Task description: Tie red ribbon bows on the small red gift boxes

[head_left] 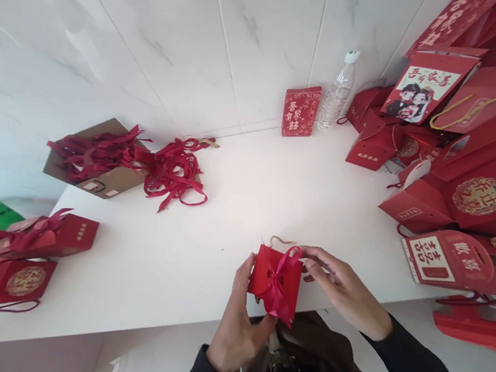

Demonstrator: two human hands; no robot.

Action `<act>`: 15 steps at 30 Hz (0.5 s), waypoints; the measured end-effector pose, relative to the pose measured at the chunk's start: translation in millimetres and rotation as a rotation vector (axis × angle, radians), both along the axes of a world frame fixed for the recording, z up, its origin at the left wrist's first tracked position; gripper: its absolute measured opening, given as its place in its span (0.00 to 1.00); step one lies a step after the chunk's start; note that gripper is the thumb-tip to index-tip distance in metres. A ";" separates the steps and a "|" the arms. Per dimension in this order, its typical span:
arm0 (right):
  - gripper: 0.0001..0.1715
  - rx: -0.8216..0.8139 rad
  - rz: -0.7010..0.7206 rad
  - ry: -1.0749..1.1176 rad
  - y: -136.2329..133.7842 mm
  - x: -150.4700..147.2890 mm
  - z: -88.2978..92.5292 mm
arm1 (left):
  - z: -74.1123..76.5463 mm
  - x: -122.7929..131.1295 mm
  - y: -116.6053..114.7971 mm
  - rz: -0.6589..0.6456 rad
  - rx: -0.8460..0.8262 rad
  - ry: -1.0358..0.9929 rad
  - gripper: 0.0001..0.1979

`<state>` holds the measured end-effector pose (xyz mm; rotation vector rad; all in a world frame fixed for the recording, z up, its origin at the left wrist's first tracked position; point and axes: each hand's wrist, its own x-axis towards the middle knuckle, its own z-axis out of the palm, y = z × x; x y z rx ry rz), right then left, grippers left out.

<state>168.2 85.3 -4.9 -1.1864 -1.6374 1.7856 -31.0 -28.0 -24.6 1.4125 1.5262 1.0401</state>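
While the left hand point(236, 338) grasps a red gift box point(261, 277) between thumb and fingers, the right hand point(340, 283) places its fingertips at a loop of the ribbon bow point(278, 279) on top; whether they pinch the ribbon cannot be determined. In the head view, the gift box is located at the near edge of the white bench point(166, 273); contact with the surface is not discernible. At the far left corner, a cardboard carton point(127, 182) contains red ribbons point(91, 151), with a loose ribbon pile point(178, 173) beside it. Two bow-topped boxes point(80, 235) are positioned along the left edge. Against the far edge stand an upright red box point(301, 112) and a clear bottle point(335, 97). Red cartons and bags point(477, 200) occupy the right end.
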 end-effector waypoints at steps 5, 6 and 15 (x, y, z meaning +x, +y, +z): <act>0.31 -0.023 0.032 0.166 -4.1 -5.3 -3.9 | 3.8 -14.2 2.6 0.009 -0.049 0.035 0.48; 0.32 -0.032 0.029 0.194 -4.0 -6.8 -4.4 | 4.2 -15.0 2.9 0.025 -0.057 0.056 0.47; 0.37 0.013 -0.074 0.015 -17.6 -6.7 -29.5 | -9.7 0.6 7.5 0.302 0.045 -0.053 0.50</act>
